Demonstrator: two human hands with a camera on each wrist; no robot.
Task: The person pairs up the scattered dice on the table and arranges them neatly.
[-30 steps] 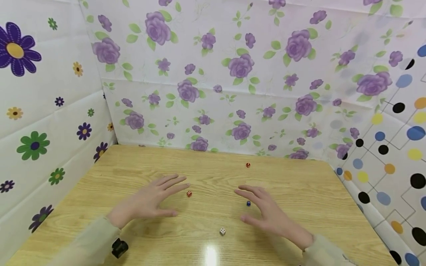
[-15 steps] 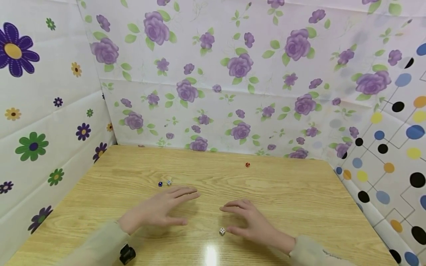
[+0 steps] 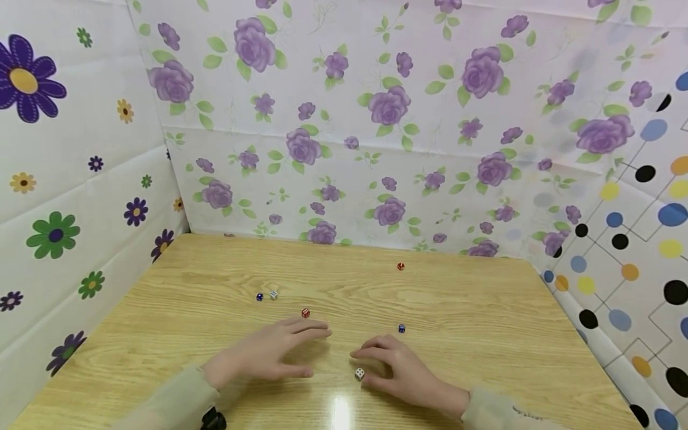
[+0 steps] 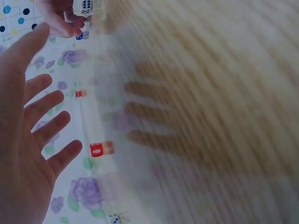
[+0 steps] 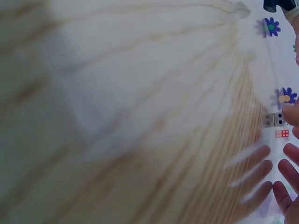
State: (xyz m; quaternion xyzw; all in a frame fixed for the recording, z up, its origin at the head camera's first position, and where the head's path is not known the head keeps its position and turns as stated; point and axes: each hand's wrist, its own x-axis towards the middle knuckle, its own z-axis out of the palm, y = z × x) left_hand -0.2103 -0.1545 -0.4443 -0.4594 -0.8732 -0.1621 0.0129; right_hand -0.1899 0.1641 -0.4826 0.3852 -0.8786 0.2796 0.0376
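Left hand (image 3: 266, 353), head view: fingers long and spread, thumb well apart from them; holds nothing.
Right hand (image 3: 407, 369), head view: fingers bent in a loose curve, thumb apart below them, gap facing left; not pinching anything that I can see.
Near white die (image 3: 359, 374): on the surface (image 3: 484, 310), at the mouth of the right thumb-and-finger gap, just beside the thumb tip; contact uncertain.
Its pose: a cube, sides equal by eye; set corner-on, one upright edge toward the head camera.
Other dice, head view: near red die (image 3: 306, 313) just beyond the left fingers; near blue die (image 3: 402, 328) beyond the right hand; far blue die (image 3: 260, 297) and far white die (image 3: 273, 295) side by side at left; far red die (image 3: 401, 266) toward the floral backdrop (image 3: 344, 119).
Cuff, head view: black device (image 3: 213, 419) by the left sleeve (image 3: 172, 394).
Left wrist view: four left fingers fanned and clear of the surface, their dark reflections lying apart from them, which the head view does not show; near white die turns a six-pip face this way.
Right wrist view: fingers at the right edge spread, tips almost meeting their reflections; touch cannot be told. Near white die shows a two-pip face, a digit close beside it.
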